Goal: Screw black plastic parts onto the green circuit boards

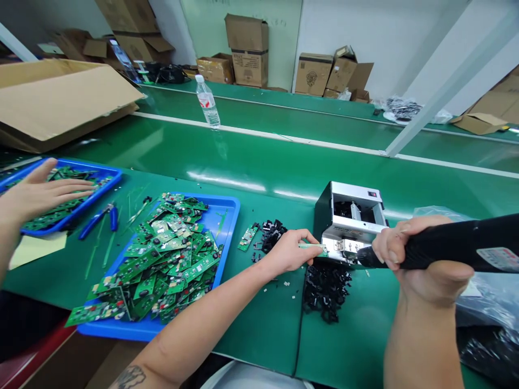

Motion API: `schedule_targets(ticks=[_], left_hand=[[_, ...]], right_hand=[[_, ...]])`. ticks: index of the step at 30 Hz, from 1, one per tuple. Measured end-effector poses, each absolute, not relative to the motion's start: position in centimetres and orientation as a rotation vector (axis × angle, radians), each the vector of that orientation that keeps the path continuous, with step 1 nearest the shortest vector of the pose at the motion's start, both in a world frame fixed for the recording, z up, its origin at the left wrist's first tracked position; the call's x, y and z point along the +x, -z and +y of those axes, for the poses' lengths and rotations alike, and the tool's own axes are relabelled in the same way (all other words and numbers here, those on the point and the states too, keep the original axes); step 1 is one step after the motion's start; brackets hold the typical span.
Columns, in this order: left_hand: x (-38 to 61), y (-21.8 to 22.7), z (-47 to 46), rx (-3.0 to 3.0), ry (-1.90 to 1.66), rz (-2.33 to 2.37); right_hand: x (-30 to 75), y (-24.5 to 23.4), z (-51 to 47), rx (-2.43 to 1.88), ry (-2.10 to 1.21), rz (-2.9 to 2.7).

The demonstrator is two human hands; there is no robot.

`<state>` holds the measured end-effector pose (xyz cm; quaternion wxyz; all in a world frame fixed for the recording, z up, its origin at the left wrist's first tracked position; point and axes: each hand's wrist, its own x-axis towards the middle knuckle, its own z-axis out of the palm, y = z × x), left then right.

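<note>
My left hand (292, 249) pinches a small green circuit board (314, 246) at the front of a black and silver screw feeder (352, 216). A black electric screwdriver (450, 244) lies in the grip of my right hand (419, 254). Its tip points left, close to the feeder's front plate; whether the tip touches anything is too small to tell. Small black plastic parts (327, 289) lie heaped below the feeder, and another black pile (272, 235) is just beyond my left hand. Beside that pile rests a loose circuit board (247, 236).
A blue tray (231, 216) heaped with circuit boards stands left of my left forearm. Another person's hand (48, 192) hovers over a second blue tray (115, 175). Blue-handled cutters (99, 220) lie between them. A water bottle (208, 102) stands farther back, and plastic bags lie at right.
</note>
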<state>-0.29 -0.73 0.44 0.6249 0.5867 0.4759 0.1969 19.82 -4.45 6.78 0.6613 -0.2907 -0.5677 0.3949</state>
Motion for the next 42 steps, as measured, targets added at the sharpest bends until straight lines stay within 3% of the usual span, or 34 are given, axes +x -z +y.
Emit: schedule_targets(ticks=[11, 28, 42], left_hand=[[-0.1, -0.2, -0.7, 1.349, -0.472, 1.068], [-0.1, -0.2, -0.8, 1.339, -0.454, 1.072], [0.2, 0.2, -0.8, 1.337, -0.512, 1.065]], right_hand=[[19.9, -7.2, -4.8, -0.631, -0.758, -1.3], [20.3, -6.2, -5.0, -0.715, -0.881, -1.322], [17.4, -8.7, -4.7, -0.591, -0.878, -1.249]])
